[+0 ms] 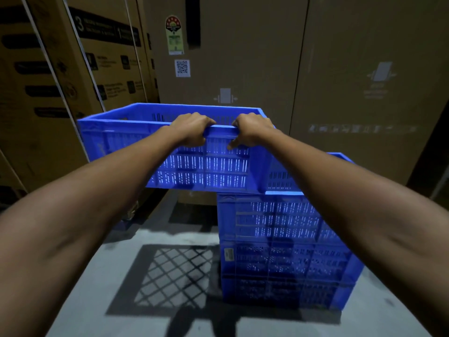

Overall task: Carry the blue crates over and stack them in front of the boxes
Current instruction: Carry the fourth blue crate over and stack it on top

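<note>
1. Crate (170,147) of bright blue plastic, a shallow rectangle with slotted, ribbed walls, was held at chest height, its right end resting over the top of the stack (286,251).
2. Both bare hands were clamped on its near rim, close together: the left hand (192,130) with fingers curled over the edge, the right hand (252,130) just beside it, thumb pressed on the outer wall.
3. That stack held matching blue crates, one upon another, standing on the floor in front of the boxes.
4. Tall cardboard boxes (243,57) rose behind, matte brown and flat-faced, one bearing a QR label (182,68) and a coloured sticker (173,35).
5. More printed cartons (48,81) leaned along the left.
6. Grey concrete floor (116,263) carried a lattice shadow (170,278) from the crate's base.
</note>
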Motion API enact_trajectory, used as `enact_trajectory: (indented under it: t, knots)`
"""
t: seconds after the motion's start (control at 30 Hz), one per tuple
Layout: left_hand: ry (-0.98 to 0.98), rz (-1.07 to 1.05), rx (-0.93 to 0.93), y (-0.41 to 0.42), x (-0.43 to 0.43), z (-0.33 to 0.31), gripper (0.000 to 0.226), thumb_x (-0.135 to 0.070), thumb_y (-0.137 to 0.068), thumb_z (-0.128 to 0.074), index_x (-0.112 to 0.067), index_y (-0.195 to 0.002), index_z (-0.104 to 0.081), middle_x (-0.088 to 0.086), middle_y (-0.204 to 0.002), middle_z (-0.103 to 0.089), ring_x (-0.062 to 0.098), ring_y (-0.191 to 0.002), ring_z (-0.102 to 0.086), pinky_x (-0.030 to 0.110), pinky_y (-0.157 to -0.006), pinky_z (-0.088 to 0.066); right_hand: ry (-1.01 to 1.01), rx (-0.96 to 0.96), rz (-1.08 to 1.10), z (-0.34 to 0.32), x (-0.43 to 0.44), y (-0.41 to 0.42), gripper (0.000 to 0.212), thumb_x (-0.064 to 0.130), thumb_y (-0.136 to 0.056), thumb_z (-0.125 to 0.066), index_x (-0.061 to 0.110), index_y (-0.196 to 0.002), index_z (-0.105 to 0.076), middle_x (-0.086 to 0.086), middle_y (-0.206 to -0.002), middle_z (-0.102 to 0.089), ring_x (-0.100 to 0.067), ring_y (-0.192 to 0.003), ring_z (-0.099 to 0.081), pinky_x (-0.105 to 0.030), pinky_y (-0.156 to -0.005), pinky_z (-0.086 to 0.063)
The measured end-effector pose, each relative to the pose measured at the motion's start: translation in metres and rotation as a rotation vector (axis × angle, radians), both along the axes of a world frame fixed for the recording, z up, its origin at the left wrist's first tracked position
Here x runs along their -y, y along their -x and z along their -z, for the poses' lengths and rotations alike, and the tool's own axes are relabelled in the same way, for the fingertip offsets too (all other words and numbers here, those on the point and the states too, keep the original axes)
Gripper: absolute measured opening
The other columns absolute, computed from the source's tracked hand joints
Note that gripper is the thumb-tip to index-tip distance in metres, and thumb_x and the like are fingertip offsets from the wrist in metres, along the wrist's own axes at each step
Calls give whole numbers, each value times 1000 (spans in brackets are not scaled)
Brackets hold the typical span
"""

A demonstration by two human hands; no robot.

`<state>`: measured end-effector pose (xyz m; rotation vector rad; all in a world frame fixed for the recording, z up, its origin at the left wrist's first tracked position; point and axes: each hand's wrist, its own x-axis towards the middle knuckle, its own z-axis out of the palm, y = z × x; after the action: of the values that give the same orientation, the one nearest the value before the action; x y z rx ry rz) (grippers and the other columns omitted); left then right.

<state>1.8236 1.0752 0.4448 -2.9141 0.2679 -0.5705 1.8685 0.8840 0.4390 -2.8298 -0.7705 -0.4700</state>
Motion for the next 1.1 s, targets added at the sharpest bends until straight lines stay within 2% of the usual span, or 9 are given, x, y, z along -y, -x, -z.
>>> enact_trajectory:
  t: [0.07,0.23,0.4,0.57,0.67,0.9,0.97,1.1]
  knots:
    - [-3,8,4,-4,10,0,47,-15,-70,-59,-33,-113,-60,2,-92,-62,31,-88,-57,34,-63,-37,-1,2,-3,0,10,-2,50,60,-57,-82,27,-90,-63,2,-86,-59,-25,-87,-56,-36,-68,-37]
    - [-7,41,24,-15,37,4,48,-15,-71,-57,-29,-117,-60,6,-99,-65,34,-93,-59,36,-64,-39,-1,-5,18,0,40,-7,47,61,-57,-82,28,-82,-60,2,-84,-60,-24,-85,-55,-34,-65,-36]
    - [-8,81,58,-24,67,7,55,-16,-72,-58,-27,-126,-57,10,-109,-66,37,-101,-59,36,-67,-39,18,-1,52,-1,69,-15,52,62,-55,-82,25,-88,-66,2,-85,-63,-24,-83,-57,-33,-64,-36]
    - [-6,93,59,-31,96,9,51,-17,-72,-59,-27,-122,-58,10,-109,-66,37,-100,-59,36,-67,-39,25,10,76,1,98,-23,50,64,-53,-81,26,-79,-62,4,-77,-61,-22,-76,-55,-32,-61,-36]
    - [-10,87,56,-35,112,9,54,-19,-73,-59,-27,-126,-55,10,-113,-65,37,-104,-58,37,-70,-40,30,8,91,0,114,-27,50,65,-52,-81,27,-80,-63,6,-74,-60,-20,-74,-54,-31,-59,-36]
    - [-17,93,54,-41,152,9,49,-22,-73,-59,-25,-121,-57,9,-109,-64,36,-101,-59,38,-70,-40,59,-10,127,-1,154,-35,51,67,-53,-78,26,-75,-59,6,-71,-56,-21,-71,-51,-33,-63,-40]
    - [-25,102,59,-42,164,10,42,-22,-73,-59,-24,-115,-58,9,-107,-64,36,-100,-59,37,-68,-39,64,-11,135,-1,165,-36,53,71,-53,-75,26,-71,-56,9,-68,-54,-21,-72,-51,-34,-64,-40]
    - [-30,113,48,-45,188,9,29,-21,-73,-58,-21,-102,-57,10,-101,-63,37,-95,-59,38,-66,-38,74,-5,146,1,188,-38,63,80,-49,-72,24,-76,-60,9,-68,-55,-20,-71,-54,-33,-62,-40]
